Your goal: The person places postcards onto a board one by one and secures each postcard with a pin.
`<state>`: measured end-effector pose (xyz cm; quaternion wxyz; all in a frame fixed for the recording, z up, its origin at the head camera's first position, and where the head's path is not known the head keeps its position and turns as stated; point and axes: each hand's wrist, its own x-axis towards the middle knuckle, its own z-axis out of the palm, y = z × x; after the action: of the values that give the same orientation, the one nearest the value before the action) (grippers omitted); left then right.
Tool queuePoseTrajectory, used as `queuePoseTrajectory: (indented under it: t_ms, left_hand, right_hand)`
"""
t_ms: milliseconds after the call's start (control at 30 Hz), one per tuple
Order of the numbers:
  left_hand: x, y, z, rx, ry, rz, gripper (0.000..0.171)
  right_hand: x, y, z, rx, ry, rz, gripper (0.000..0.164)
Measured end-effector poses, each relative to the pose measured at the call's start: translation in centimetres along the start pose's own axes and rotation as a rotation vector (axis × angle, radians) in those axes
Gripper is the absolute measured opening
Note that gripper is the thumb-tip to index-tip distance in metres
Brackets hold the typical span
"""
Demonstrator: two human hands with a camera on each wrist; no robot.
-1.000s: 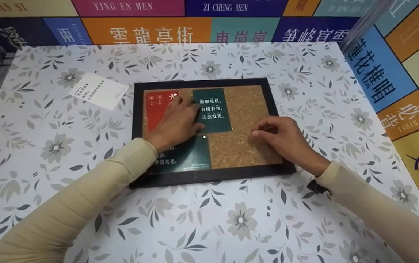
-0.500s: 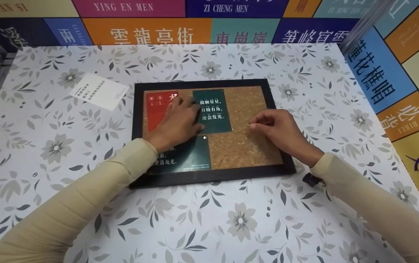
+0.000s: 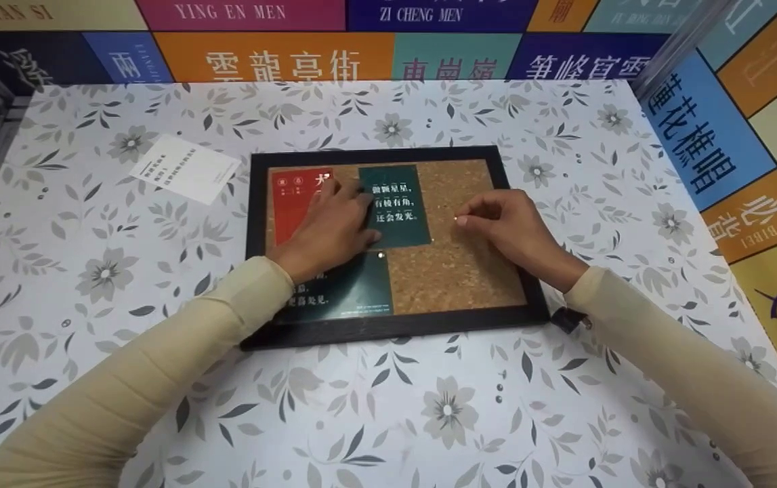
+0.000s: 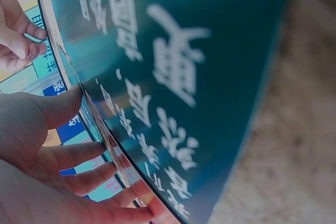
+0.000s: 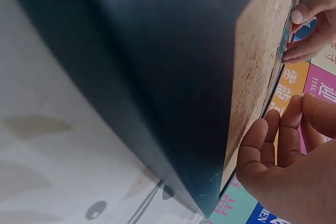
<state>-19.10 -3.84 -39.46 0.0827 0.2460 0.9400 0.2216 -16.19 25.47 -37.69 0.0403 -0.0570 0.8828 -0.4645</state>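
A black-framed cork board (image 3: 476, 285) lies on the table with cards on it. My left hand (image 3: 327, 230) rests on the board with fingers spread, over the red card (image 3: 290, 217) and touching the left side of the upper green card (image 3: 398, 217). Part of the lower green card (image 3: 354, 291) is hidden under that hand and wrist. Above the bare right part of the cork, my right hand (image 3: 513, 227) pinches a tiny pale thumbtack (image 3: 456, 219) between thumb and forefinger. The right wrist view shows the other fingers of this right hand (image 5: 294, 166) loosely curled.
A white card (image 3: 183, 169) with printed text lies left of the board on the flower-patterned tabletop (image 3: 388, 420). Small white dots show at the lower green card's top right corner and the upper green card's lower right corner. Colourful lettered panels (image 3: 280, 57) stand behind.
My right hand has moved left and a little away from me over the cork, towards the upper green card, still pinching. My left hand has stayed in place.
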Motion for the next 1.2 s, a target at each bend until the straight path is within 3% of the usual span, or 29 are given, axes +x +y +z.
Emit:
queuePoseTrajectory:
  t_ms: [267, 733, 1200]
  left_hand:
    - [-0.6, 1.0, -0.7, 0.023, -0.001, 0.001, 0.062]
    - [-0.7, 1.0, -0.9, 0.003, -0.015, -0.002, 0.065]
    - [-0.8, 0.9, -1.0, 0.006, -0.025, -0.013, 0.067]
  right_hand:
    - [1.0, 0.0, 0.0, 0.076, -0.012, 0.022, 0.007]
    - [2.4, -0.7, 0.2, 0.197, -0.031, 0.073, 0.005]
    - [3.9, -1.0, 0.4, 0.218, -0.059, 0.133, 0.014]
